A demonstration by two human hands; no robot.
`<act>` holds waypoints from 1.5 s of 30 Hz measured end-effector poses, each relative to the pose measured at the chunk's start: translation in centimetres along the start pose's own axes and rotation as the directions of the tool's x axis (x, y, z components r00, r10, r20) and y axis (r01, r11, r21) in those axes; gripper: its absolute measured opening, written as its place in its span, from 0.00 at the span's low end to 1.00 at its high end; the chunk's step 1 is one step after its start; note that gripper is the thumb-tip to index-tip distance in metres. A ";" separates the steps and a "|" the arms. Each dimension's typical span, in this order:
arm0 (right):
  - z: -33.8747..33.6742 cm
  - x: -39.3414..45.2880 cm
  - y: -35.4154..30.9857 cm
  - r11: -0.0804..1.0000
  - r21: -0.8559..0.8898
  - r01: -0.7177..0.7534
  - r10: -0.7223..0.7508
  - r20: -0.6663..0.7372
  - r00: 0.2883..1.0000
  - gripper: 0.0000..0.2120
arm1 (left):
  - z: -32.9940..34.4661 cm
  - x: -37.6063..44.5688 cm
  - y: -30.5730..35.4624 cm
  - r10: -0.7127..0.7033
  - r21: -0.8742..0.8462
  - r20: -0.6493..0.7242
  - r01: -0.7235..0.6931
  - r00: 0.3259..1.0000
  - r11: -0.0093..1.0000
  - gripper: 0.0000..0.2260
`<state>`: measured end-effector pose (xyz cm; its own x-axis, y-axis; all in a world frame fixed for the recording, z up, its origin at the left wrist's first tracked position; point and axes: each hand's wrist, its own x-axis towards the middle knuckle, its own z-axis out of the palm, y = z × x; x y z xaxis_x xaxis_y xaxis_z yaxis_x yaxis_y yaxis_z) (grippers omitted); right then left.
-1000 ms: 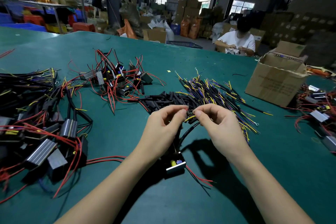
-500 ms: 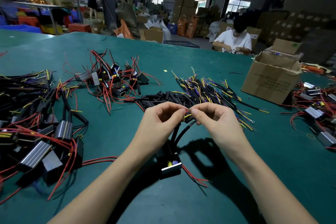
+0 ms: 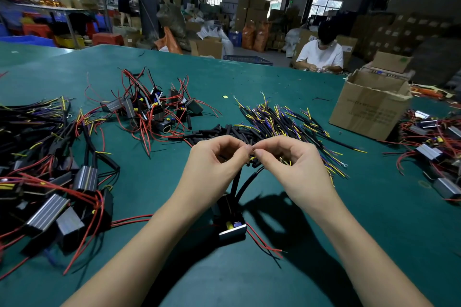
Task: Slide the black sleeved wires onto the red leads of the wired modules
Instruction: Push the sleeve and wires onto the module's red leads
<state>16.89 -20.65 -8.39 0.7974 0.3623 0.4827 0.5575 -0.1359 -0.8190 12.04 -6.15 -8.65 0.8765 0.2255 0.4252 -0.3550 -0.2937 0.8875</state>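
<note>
A small module with a metal end hangs just above the green table below my hands. Two black sleeved wires rise from it to my fingers, and loose red leads trail from its base. My left hand and my right hand meet fingertip to fingertip above it, pinching the thin yellow wire ends at the top of the sleeved wires. Behind my hands lies a pile of black sleeved wires with yellow and purple tips.
A heap of modules with red leads lies at the back left. More modules with black sleeves crowd the left edge. A cardboard box and further modules stand right. A person in white sits beyond the table.
My hands and the module they hold have stayed nearly in place; my fingertips have drawn closer together on the wire ends. The view has tilted slightly.
</note>
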 end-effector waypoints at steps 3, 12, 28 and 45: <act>-0.1 0.1 0.0 1.000 -0.006 0.026 -0.026 0.015 1.000 0.06 | -0.2 0.1 0.1 0.021 0.052 0.036 -0.023 0.999 0.998 0.07; -0.3 0.1 -0.5 0.918 -0.272 0.289 -0.286 0.052 0.957 0.05 | -1.3 0.8 0.3 -0.113 0.071 0.166 0.103 0.980 0.992 0.09; -2.0 0.9 -1.1 0.820 -0.519 0.241 -0.161 0.196 0.967 0.05 | -0.4 0.3 0.4 0.035 0.257 0.141 -0.071 0.989 0.964 0.01; -1.4 1.1 -1.3 0.889 -0.447 0.098 -0.010 0.196 0.981 0.04 | -0.2 0.0 -0.1 0.272 0.610 0.213 -0.345 0.939 0.713 0.05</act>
<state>17.41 -21.38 -6.35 0.7310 0.5373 0.4207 0.6775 -0.4973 -0.5420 12.00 -5.91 -8.70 0.7954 -0.0660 0.6024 -0.3571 -0.8542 0.3779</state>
